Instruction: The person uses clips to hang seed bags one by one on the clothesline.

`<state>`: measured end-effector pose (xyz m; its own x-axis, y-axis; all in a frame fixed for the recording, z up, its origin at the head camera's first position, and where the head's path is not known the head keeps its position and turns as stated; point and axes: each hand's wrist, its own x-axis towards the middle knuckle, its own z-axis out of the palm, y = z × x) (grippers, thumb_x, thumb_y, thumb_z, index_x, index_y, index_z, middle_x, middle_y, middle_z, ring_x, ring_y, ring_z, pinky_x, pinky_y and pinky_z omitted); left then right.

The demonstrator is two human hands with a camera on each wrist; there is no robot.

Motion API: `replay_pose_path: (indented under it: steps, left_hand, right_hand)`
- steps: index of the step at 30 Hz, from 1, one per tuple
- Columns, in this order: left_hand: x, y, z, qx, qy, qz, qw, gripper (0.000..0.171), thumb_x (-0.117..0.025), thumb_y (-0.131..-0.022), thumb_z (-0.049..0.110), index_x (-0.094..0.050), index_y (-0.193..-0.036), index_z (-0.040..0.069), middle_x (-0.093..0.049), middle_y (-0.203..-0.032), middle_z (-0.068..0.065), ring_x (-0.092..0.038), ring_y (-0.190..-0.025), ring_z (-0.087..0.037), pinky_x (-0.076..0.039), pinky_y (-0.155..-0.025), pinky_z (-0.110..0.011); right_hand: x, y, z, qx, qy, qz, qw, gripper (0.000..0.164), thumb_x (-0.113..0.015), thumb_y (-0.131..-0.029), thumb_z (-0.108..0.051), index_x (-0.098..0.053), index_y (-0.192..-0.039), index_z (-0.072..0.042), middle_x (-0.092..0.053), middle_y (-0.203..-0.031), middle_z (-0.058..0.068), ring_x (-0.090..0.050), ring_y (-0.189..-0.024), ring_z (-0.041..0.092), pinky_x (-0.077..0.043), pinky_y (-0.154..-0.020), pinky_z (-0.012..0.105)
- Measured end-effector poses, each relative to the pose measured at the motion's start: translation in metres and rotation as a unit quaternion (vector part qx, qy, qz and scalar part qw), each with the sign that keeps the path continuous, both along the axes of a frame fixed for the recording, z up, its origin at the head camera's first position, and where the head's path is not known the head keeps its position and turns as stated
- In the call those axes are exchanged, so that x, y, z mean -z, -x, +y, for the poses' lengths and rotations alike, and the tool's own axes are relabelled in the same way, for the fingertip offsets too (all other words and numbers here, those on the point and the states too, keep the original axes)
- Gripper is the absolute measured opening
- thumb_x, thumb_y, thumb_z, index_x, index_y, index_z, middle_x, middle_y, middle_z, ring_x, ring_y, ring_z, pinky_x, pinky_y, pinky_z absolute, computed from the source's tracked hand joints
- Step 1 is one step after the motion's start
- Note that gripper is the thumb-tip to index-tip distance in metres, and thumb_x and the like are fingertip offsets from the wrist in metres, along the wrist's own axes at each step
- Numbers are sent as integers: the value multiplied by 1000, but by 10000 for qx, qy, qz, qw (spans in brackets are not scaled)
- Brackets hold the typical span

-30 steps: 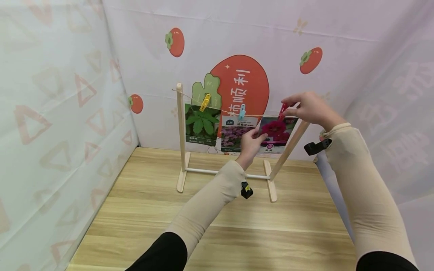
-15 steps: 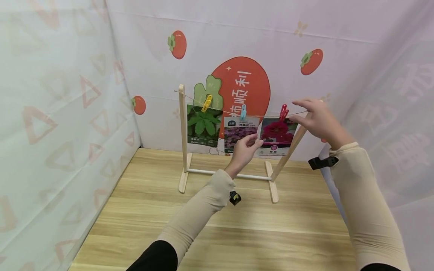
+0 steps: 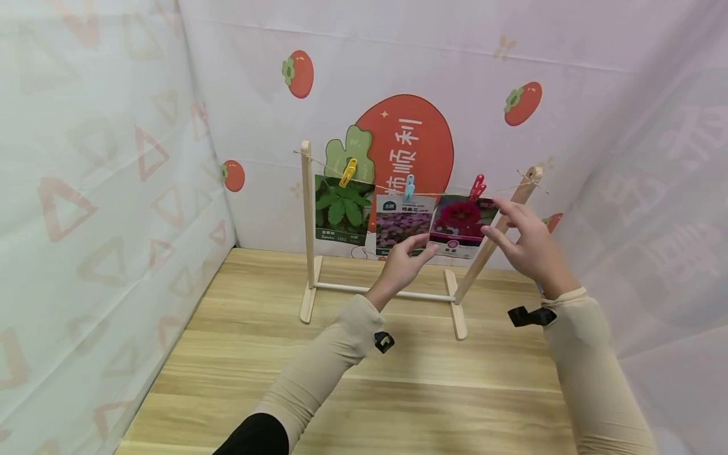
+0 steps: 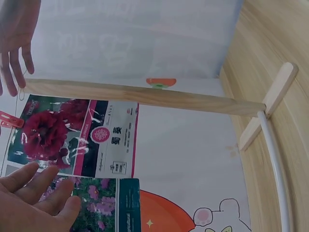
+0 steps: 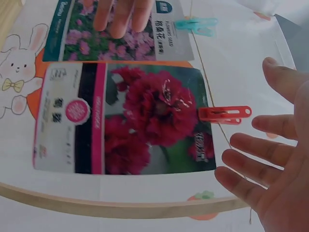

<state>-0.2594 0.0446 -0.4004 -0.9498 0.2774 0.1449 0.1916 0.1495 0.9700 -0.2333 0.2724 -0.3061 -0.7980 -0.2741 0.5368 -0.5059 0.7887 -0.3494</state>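
Note:
Three seed packets hang from a string on a wooden rack [image 3: 308, 221]. A yellow clothespin [image 3: 348, 172] holds the green-leaf packet [image 3: 341, 212], a light blue clothespin [image 3: 409, 188] the pink-flower packet [image 3: 398, 229], and a red clothespin [image 5: 224, 114] the dark red flower packet [image 5: 154, 116]. In front of the lower parts of the last two packets is my left hand [image 3: 402, 268], fingers relaxed and nothing gripped. My right hand [image 3: 531, 246] hovers by the right post, fingers spread, to the right of the red flower packet; it holds nothing.
The rack's wooden feet [image 3: 457, 322] stand on a wood-grain table [image 3: 352, 404], joined by a white rod [image 3: 415, 295]. Behind hangs a white cloth [image 3: 455, 57] printed with persimmons, and cloth also encloses both sides.
My right hand has let go of the red clothespin and moved right and down. My left hand has drawn back slightly from the packets. The red flower packet hangs from its clip.

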Motion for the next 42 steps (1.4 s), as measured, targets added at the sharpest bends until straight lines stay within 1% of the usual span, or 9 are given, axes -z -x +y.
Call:
replay_pose_path:
  steps: [7,11,15,21,26,31,34,37,42]
  left_hand:
    - [4,-5,-2,8,161,90,9998,54,-58,-95,47,-51,-141,20,-51,-146,-2,-46,-136,-22,-42,-109,-45]
    - [9,-7,-7,36,386,154,9991,56,-58,-95,48,-48,-144,23,-48,-149,-2,-43,-139,-23,-38,-111,-48]
    - [15,-9,-14,49,703,262,9972,58,-57,-94,48,-45,-147,26,-43,-153,0,-39,-142,-25,-36,-111,-52]
    - [23,-11,-25,51,1197,550,9913,65,-58,-93,52,-40,-149,24,-39,-155,-1,-35,-144,-28,-33,-112,-56]
    - [32,-12,-32,131,1488,694,9863,65,-55,-93,55,-42,-148,23,-37,-156,-2,-30,-146,-30,-27,-115,-58]
    - [44,-17,-43,103,1587,732,9845,60,-55,-93,56,-50,-143,24,-40,-155,-3,-25,-148,-30,-23,-117,-58]
    - [54,-21,-52,18,1600,612,9852,60,-54,-93,58,-50,-143,25,-41,-154,-2,-29,-147,-27,-27,-116,-56]
    - [65,-26,-60,-78,1619,471,9857,59,-55,-93,57,-50,-143,26,-42,-153,-1,-35,-144,-25,-32,-114,-53]
    - [83,-30,-72,-282,1750,480,9830,57,-56,-94,53,-52,-141,22,-48,-149,-2,-43,-140,-25,-36,-113,-49]
  right_hand:
    - [21,-9,-3,36,72,153,9998,60,-66,-94,-23,-43,-144,0,-52,-134,26,-57,-101,39,-48,-81,57]
    - [33,-12,-4,-86,115,138,9998,62,-70,-91,-20,-44,-142,4,-52,-135,28,-53,-113,42,-45,-90,60]
    - [44,-14,-6,-157,106,-18,9998,68,-73,-88,-21,-42,-143,5,-49,-138,29,-45,-127,47,-38,-99,66]
    - [61,-18,-8,-121,-93,-385,9991,73,-68,-91,-31,-36,-145,6,-42,-143,31,-41,-130,50,-35,-101,68]
    - [77,-24,-11,-36,-134,-705,9974,73,-66,-93,-31,-34,-146,8,-39,-144,33,-38,-131,52,-33,-102,68]
    - [96,-31,-18,117,-106,-1069,9941,74,-63,-95,-35,-31,-148,6,-37,-146,33,-37,-133,52,-33,-103,68]
    - [109,-36,-24,171,0,-1183,9928,72,-63,-95,-33,-32,-148,6,-38,-145,32,-38,-133,50,-35,-103,67]
    - [124,-40,-29,165,111,-1138,9933,69,-64,-95,-28,-34,-145,8,-41,-143,32,-41,-131,50,-37,-103,65]
    - [145,-46,-35,165,153,-1099,9937,67,-66,-94,-26,-38,-143,10,-45,-139,33,-44,-128,50,-38,-102,64]
